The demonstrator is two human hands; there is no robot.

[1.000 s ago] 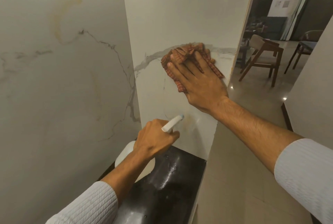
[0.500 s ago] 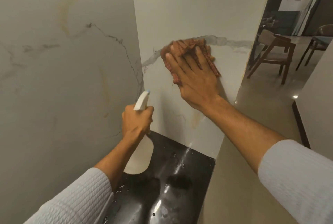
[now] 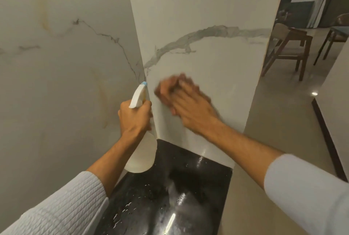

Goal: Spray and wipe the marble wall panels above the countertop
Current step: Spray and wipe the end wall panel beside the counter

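The left marble panel [image 3: 66, 83] is hard and glossy, with yellowish streaks. At the corner, the left hand [image 3: 134, 117] has its grip closed round the neck of the spray bottle [image 3: 140, 151], above the wet black surface [image 3: 179, 187]. The bottle is translucent plastic, probably light and slick when damp, and best taken at the neck. The right hand [image 3: 190, 108], blurred, presses with flat fingers on a soft cloth [image 3: 159, 94] low on the right marble panel [image 3: 207, 17].

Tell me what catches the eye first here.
The blurred right hand presses a cloth flat on the white marble panel, just below its grey vein. Beside it, the left hand grips a white spray bottle at the corner, above the wet black countertop.
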